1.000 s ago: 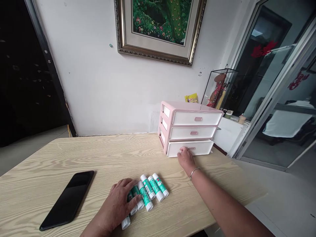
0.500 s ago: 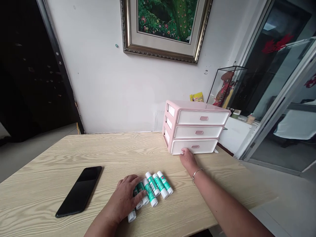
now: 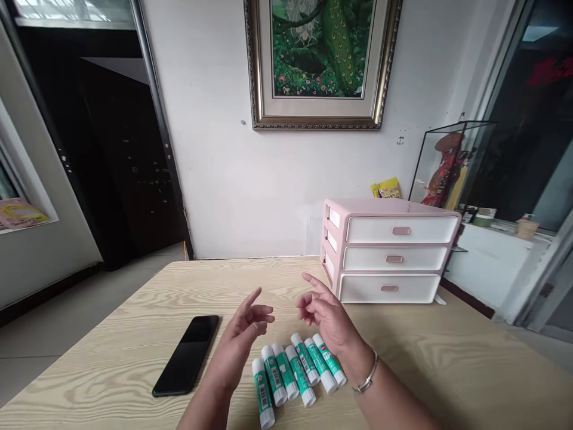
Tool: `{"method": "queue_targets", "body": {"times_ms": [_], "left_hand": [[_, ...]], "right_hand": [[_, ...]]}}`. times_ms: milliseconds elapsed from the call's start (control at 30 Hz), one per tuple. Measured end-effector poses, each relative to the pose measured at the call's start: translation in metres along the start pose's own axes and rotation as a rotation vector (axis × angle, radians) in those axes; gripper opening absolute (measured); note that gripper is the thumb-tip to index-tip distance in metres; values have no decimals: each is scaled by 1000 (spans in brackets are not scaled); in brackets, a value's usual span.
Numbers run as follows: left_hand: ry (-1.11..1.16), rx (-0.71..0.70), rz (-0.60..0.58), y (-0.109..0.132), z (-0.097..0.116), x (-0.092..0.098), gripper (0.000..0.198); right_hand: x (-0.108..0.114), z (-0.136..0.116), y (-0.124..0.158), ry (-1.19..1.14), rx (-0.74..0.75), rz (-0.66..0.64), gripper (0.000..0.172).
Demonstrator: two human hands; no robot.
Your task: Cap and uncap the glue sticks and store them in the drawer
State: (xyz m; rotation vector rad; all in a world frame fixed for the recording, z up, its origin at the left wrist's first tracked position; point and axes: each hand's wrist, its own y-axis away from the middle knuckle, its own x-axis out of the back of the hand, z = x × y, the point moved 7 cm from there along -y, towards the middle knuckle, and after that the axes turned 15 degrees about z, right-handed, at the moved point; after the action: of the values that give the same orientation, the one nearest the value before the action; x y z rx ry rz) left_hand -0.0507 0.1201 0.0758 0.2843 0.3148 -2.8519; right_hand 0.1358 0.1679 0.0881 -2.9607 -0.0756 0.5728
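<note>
Several green-and-white glue sticks (image 3: 286, 371) lie side by side in a slanting row on the wooden table (image 3: 147, 334). Just left of and above the row, my left hand (image 3: 242, 337) is raised with its fingers apart, holding nothing. My right hand (image 3: 326, 313) hovers over the row's right end, index finger stretched out and the other fingers loosely curled, with nothing in it. Behind it stands a pink-and-white drawer unit (image 3: 388, 258) with three closed drawers, apart from the hand.
A black phone (image 3: 187, 356) lies on the table left of my left hand. Behind the table is a white wall with a framed peacock picture (image 3: 320, 65). A yellow packet (image 3: 387, 188) and a glass case with a figure (image 3: 447, 167) stand behind the drawer unit.
My right hand has left the bottom drawer's front and moved to above the glue sticks. My left hand has lifted off the glue sticks. The view has shifted.
</note>
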Motion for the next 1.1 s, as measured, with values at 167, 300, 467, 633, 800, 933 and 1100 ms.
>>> {"method": "queue_targets", "body": {"times_ms": [167,300,467,633,800,933,1100], "left_hand": [[399,1,-168,-5,52,-19,96],[516,-55,-278,-9,70,-26,94],[596,-92,-317,-7,67,-28,97],[629,-135,-341,1,61,-25,97],[662,-131,-328,2,60,-16,96],[672,-145,-338,2,60,-11,91],[632,-151,-353,3,58,-12,92]], "right_hand": [[-24,-28,1,-251,-33,-215,86],[-27,-49,-3,-353,0,-280,85],[-20,-57,-2,-392,27,-302,79],[-8,-53,4,-396,23,-297,76],[-4,-56,11,-368,15,-267,78],[-10,-59,14,-355,9,-282,82],[-12,-53,13,-335,-1,-331,83]]}}
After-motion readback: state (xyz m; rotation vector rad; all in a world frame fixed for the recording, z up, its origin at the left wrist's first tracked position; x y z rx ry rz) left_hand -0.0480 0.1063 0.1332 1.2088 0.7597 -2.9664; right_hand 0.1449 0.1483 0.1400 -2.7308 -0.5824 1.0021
